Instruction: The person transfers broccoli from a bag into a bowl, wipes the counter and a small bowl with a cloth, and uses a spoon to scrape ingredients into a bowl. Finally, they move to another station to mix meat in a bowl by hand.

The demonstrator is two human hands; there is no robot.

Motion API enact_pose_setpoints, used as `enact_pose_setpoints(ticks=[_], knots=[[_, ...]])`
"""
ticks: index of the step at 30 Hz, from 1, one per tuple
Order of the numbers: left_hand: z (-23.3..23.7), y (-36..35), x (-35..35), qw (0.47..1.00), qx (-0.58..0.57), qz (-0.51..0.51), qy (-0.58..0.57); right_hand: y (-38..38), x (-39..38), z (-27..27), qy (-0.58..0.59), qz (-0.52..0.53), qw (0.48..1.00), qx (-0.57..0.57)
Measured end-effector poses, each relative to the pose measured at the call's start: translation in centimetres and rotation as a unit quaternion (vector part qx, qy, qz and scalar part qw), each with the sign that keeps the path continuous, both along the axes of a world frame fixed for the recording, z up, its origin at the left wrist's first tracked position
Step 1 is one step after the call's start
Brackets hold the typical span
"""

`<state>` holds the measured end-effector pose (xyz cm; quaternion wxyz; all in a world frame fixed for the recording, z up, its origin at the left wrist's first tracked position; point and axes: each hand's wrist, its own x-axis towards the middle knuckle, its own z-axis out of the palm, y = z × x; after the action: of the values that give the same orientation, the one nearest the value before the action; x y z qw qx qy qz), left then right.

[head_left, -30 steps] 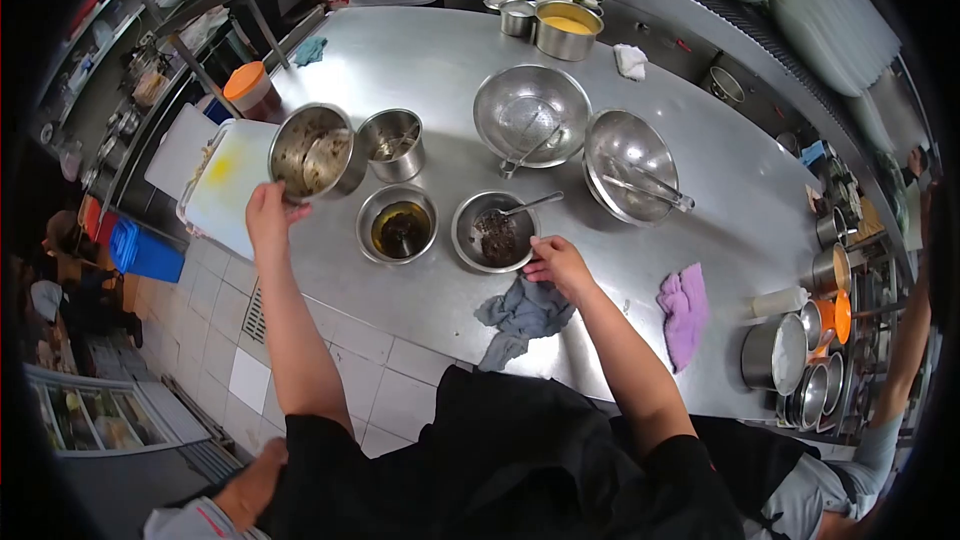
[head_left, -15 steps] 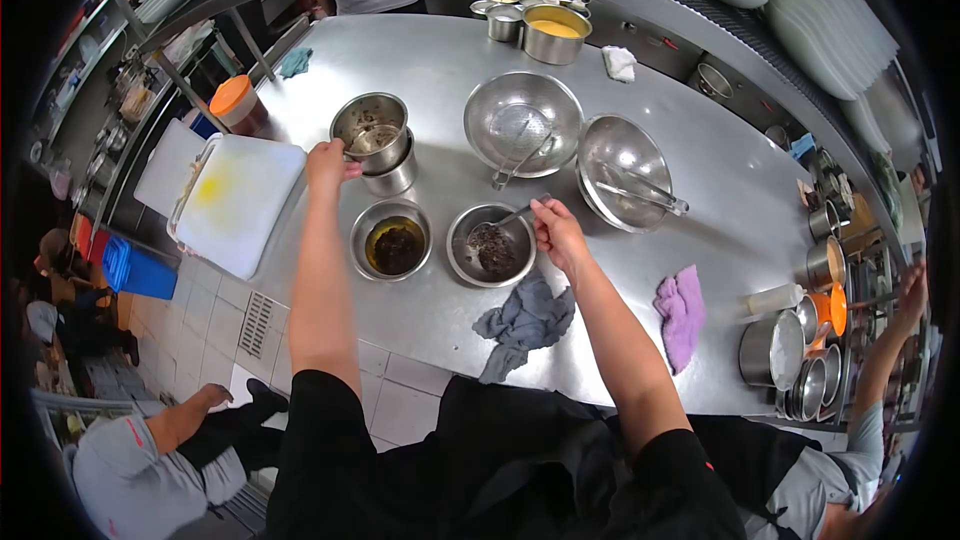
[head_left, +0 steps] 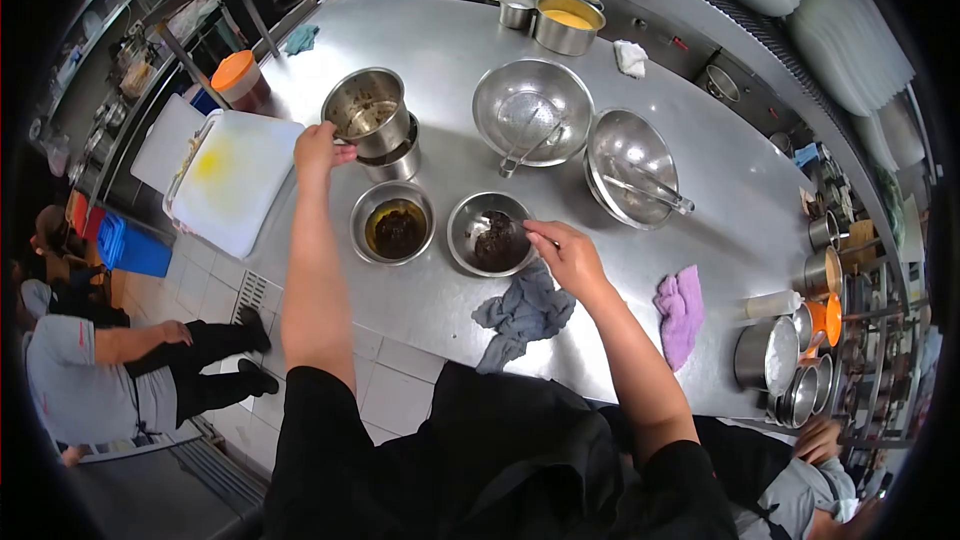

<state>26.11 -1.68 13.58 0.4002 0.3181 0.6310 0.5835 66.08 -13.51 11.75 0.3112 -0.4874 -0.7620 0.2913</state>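
My left hand is closed on the side of a steel pot. Brown residue marks the pot's inside. It is tilted, partly over a second steel container on the table. In front of them, a steel bowl holds dark bits in yellowish oil. Beside it, another steel bowl contains a dark, moist-looking mixture. At that bowl's right rim, my right hand pinches the handle of a spoon; the handle is mostly hidden by my fingers. A crumpled grey cloth lies just below this bowl.
A steel colander and a tilted bowl, each with a utensil inside, stand farther back. A purple cloth lies to the right. White cutting boards are at left, and a pot of yellow liquid behind. People stand at left, right and back.
My right hand has lowered toward the bowl's rim, bringing the spoon down. My left hand still holds the pot, now slightly farther left. The person at left has moved.
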Motion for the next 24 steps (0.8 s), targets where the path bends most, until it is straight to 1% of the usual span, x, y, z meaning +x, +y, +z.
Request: enact_pose_setpoints(ticks=[2, 3, 5, 6, 8, 9, 10, 12, 13, 14, 15, 16, 17, 19, 23, 24], knots=[[1.2, -0.6, 0.1, 1.000, 0.001, 0.007, 0.008, -1.2, 0.0, 1.2, 0.022, -0.009, 0.995, 0.092], [1.6, -0.8, 0.1, 1.000, 0.024, 0.012, 0.002, -2.0, -0.2, 2.0, 0.022, -0.008, 0.996, 0.091], [2.4, -1.4, 0.2, 0.998, 0.054, 0.022, 0.003, -3.4, -0.4, 3.0, 0.059, -0.051, 0.973, 0.215], [2.7, -1.4, 0.2, 0.998, 0.056, 0.022, 0.003, -3.0, -0.3, 1.9, 0.060, -0.051, 0.973, 0.217], [2.8, -1.9, 0.6, 0.998, 0.065, 0.013, 0.017, -2.9, 0.4, -3.0, -0.048, -0.038, 0.982, 0.177], [3.2, -1.3, 0.6, 0.997, 0.076, 0.010, 0.018, -2.9, 0.4, -3.4, -0.014, -0.035, 0.978, 0.205], [3.0, -1.3, 0.5, 0.997, 0.073, 0.007, 0.020, -1.9, 0.9, -3.7, -0.016, -0.030, 0.976, 0.215], [1.6, -2.9, 0.4, 0.999, 0.044, -0.004, 0.025, -3.8, 0.5, -2.5, 0.044, -0.095, 0.989, 0.101], [1.7, -2.6, 0.4, 0.999, 0.039, 0.002, 0.018, -3.8, 0.7, -2.4, 0.076, -0.108, 0.991, 0.015], [1.9, -2.4, 0.5, 0.999, 0.033, 0.008, 0.009, -3.5, 0.8, -2.6, 0.076, -0.110, 0.991, 0.019], [1.9, -2.4, 0.7, 0.999, 0.035, 0.006, 0.008, -3.3, 0.8, -3.1, 0.184, -0.134, 0.971, -0.071], [1.8, -2.6, 0.8, 0.999, 0.039, 0.008, 0.005, -3.1, 0.9, -3.7, 0.288, -0.154, 0.931, -0.161], [1.8, -2.8, 0.8, 0.999, 0.043, 0.011, 0.002, -2.9, 1.1, -4.0, 0.287, -0.154, 0.932, -0.160], [1.8, -3.1, 0.7, 0.999, 0.045, 0.008, 0.003, -2.4, 1.6, -4.6, 0.409, -0.160, 0.869, -0.228], [2.0, -3.8, 0.9, 0.999, 0.052, 0.003, 0.012, -2.6, 1.5, -3.8, 0.443, -0.153, 0.850, -0.239], [2.0, -4.0, 0.8, 0.999, 0.052, 0.004, 0.012, -2.9, 1.4, -3.1, 0.417, -0.149, 0.873, -0.205]])
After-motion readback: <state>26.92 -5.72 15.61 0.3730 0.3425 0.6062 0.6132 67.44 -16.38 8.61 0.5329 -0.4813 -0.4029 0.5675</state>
